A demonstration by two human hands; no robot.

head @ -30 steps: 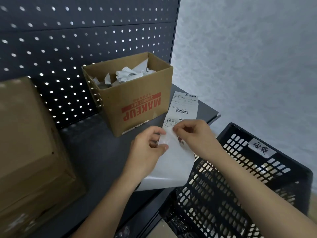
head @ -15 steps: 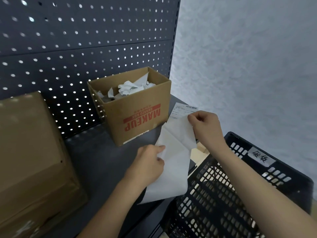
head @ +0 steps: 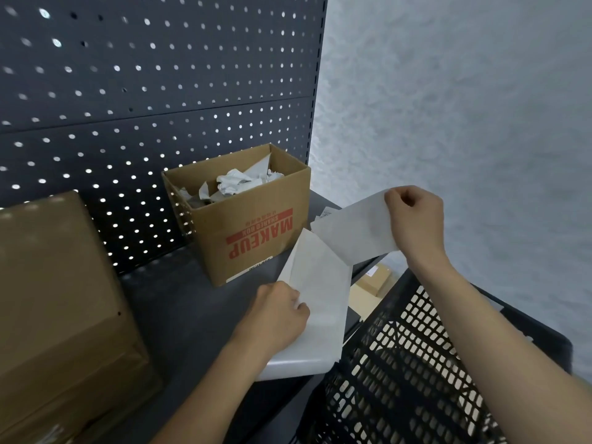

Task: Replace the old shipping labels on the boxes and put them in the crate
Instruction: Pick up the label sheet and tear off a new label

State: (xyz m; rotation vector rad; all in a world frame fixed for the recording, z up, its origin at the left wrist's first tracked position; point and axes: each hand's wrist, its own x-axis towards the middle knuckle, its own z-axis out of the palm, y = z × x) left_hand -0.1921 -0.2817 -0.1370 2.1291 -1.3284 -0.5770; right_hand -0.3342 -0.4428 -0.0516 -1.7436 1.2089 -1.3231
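Open carton [head: 256, 232], printed upside down "MAKEUP SHARED BOX", holds crumpled paper [head: 234, 184]. Right hand [head: 416, 219] pinches white label [head: 355, 235]; left hand [head: 278, 312] pinches backing sheet [head: 320, 299]; black crate [head: 400, 379] at right.
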